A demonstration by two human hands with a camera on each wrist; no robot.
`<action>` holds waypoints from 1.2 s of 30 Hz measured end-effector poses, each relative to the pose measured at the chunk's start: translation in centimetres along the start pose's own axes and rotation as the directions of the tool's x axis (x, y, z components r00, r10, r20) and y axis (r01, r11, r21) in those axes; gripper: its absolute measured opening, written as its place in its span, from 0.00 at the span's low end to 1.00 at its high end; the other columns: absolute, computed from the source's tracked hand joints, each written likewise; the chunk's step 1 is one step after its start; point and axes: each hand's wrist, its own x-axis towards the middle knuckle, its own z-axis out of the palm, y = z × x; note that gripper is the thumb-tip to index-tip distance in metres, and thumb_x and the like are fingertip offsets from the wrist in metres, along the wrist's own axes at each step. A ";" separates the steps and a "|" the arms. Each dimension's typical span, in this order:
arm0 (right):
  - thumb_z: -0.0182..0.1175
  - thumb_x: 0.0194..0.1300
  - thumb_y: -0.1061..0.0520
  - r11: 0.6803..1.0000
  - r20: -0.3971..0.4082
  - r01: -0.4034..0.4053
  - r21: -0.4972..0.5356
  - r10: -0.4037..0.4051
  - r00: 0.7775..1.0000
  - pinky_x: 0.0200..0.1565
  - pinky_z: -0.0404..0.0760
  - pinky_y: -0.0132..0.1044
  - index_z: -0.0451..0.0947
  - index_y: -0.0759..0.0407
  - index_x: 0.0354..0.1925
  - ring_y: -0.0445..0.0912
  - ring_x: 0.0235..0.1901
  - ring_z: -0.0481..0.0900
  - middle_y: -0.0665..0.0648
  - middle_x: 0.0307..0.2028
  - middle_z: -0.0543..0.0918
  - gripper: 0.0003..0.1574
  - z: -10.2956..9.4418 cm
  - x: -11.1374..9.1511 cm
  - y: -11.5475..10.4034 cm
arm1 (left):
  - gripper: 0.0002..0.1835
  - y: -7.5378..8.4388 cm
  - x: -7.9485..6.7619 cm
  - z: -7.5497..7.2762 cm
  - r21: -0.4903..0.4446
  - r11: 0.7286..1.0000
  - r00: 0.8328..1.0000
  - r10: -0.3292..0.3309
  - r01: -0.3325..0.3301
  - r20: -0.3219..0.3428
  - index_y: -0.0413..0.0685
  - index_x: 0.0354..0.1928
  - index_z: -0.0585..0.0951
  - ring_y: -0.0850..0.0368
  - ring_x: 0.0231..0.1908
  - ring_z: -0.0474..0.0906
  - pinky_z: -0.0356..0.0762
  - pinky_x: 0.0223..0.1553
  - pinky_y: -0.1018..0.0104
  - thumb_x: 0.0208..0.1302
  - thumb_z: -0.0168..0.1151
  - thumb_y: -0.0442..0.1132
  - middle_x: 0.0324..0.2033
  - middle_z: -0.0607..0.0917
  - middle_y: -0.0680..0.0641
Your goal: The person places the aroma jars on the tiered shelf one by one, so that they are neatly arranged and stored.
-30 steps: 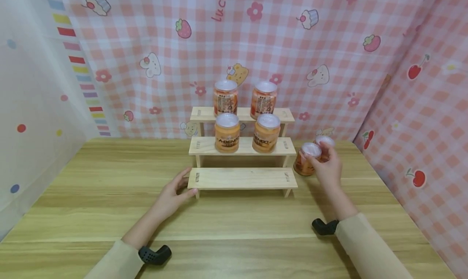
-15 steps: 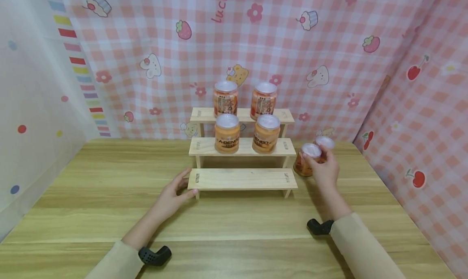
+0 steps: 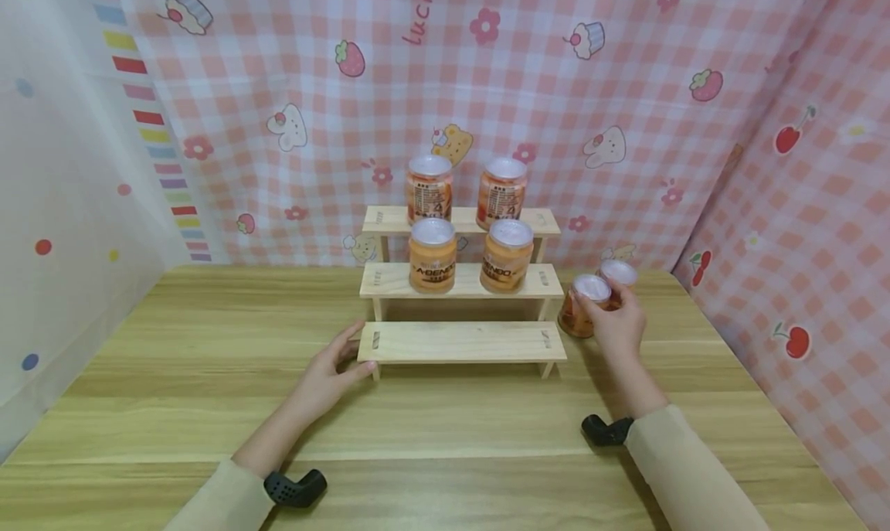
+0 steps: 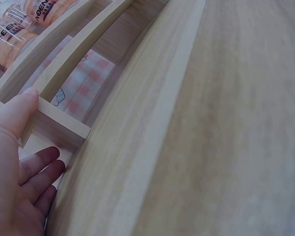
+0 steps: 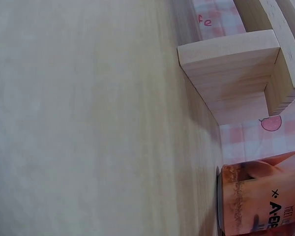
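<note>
Six orange jars are in view on and beside a three-step wooden display shelf that stands on a wooden table. Two jars sit on the top step, two more on the middle step, and the bottom step is bare. To the right of the shelf, two jars stand on the table, touching or nearly so. The person's right hand has its fingers curled around the nearer jar, which rests upright on the table just beside the shelf's right leg; the second jar stands just behind it. The left hand lies relaxed with fingers extended, thumb and fingertips touching the left end of the bottom step, as the left wrist view confirms.

Judging from this layout, the main risk is a knock: the gripped jar sits very close to its neighbour and to the shelf leg, so lifting it at a tilt could topple the rear jar or jolt the shelf. A jolt could shake the four jars already shelved. The left hand's light contact may not steady the shelf enough.
</note>
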 end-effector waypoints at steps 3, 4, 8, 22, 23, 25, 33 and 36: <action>0.72 0.55 0.57 1.000 0.002 0.001 0.008 -0.001 1.000 0.40 0.71 0.25 0.73 0.66 0.60 0.45 0.41 0.73 0.65 0.47 0.79 0.35 0.0 0.0 0.0 | 0.38 0.0 0.0 0.0 0.000 1.000 1.000 0.002 -0.002 0.001 0.37 0.72 0.57 0.36 0.59 0.69 0.60 0.61 0.41 0.64 0.63 0.36 0.55 0.76 0.30; 0.72 0.55 0.57 1.000 0.003 0.002 0.014 -0.002 1.000 0.41 0.72 0.26 0.73 0.66 0.59 0.45 0.42 0.73 0.64 0.48 0.79 0.35 0.0 -0.1 0.0 | 0.38 -0.1 0.0 0.0 -0.002 1.000 1.000 0.004 -0.004 0.002 0.37 0.72 0.57 0.36 0.59 0.69 0.61 0.61 0.41 0.64 0.63 0.36 0.55 0.76 0.30; 0.72 0.55 0.58 0.999 -0.001 -0.001 0.036 0.002 1.000 0.45 0.73 0.29 0.74 0.68 0.56 0.47 0.47 0.75 0.64 0.51 0.79 0.33 -0.1 -0.2 0.0 | 0.38 -0.2 0.0 0.0 -0.005 1.000 1.000 0.007 -0.007 0.004 0.37 0.72 0.57 0.36 0.59 0.69 0.61 0.61 0.41 0.64 0.63 0.36 0.55 0.76 0.30; 0.71 0.55 0.59 0.998 -0.030 0.040 0.046 -0.039 0.999 0.49 0.76 0.34 0.75 0.66 0.58 0.49 0.49 0.77 0.63 0.51 0.80 0.33 -0.4 -0.6 0.1 | 0.38 0.0 0.0 0.0 0.006 1.000 1.000 0.010 -0.010 0.002 0.38 0.72 0.57 0.36 0.59 0.69 0.60 0.61 0.41 0.64 0.63 0.36 0.56 0.75 0.30; 0.71 0.55 0.60 0.998 -0.033 0.048 0.047 -0.046 0.998 0.50 0.76 0.35 0.75 0.66 0.57 0.50 0.49 0.77 0.64 0.51 0.80 0.32 -0.5 -0.6 0.1 | 0.38 0.0 0.0 0.0 0.006 1.000 1.000 0.008 -0.008 0.002 0.38 0.72 0.57 0.36 0.59 0.69 0.60 0.61 0.41 0.64 0.63 0.36 0.56 0.75 0.30; 0.71 0.54 0.60 0.997 -0.040 0.054 0.050 -0.052 0.998 0.51 0.76 0.38 0.75 0.67 0.57 0.51 0.50 0.77 0.65 0.51 0.80 0.32 -0.6 -0.8 -0.1 | 0.38 0.1 0.0 0.0 0.009 1.000 1.000 0.007 -0.007 -0.001 0.38 0.72 0.57 0.36 0.59 0.69 0.59 0.61 0.41 0.64 0.63 0.36 0.56 0.75 0.30; 0.72 0.54 0.63 0.994 -0.060 0.079 0.073 -0.075 0.995 0.50 0.77 0.35 0.75 0.69 0.56 0.51 0.49 0.77 0.64 0.50 0.78 0.31 -1.2 -1.4 -1.2 | 0.39 -2.1 0.6 0.2 -0.004 1.000 1.000 0.014 -0.014 -0.008 0.40 0.72 0.56 0.38 0.59 0.70 0.58 0.62 0.40 0.64 0.64 0.38 0.56 0.76 0.32; 0.72 0.54 0.62 0.994 -0.052 0.074 0.079 -0.070 0.996 0.51 0.76 0.34 0.75 0.68 0.57 0.51 0.51 0.76 0.62 0.51 0.77 0.32 -1.6 -1.6 -1.7 | 0.40 -3.5 1.0 0.3 -0.011 1.000 1.000 0.017 -0.017 -0.013 0.44 0.73 0.57 0.40 0.59 0.70 0.58 0.62 0.41 0.63 0.65 0.41 0.57 0.76 0.34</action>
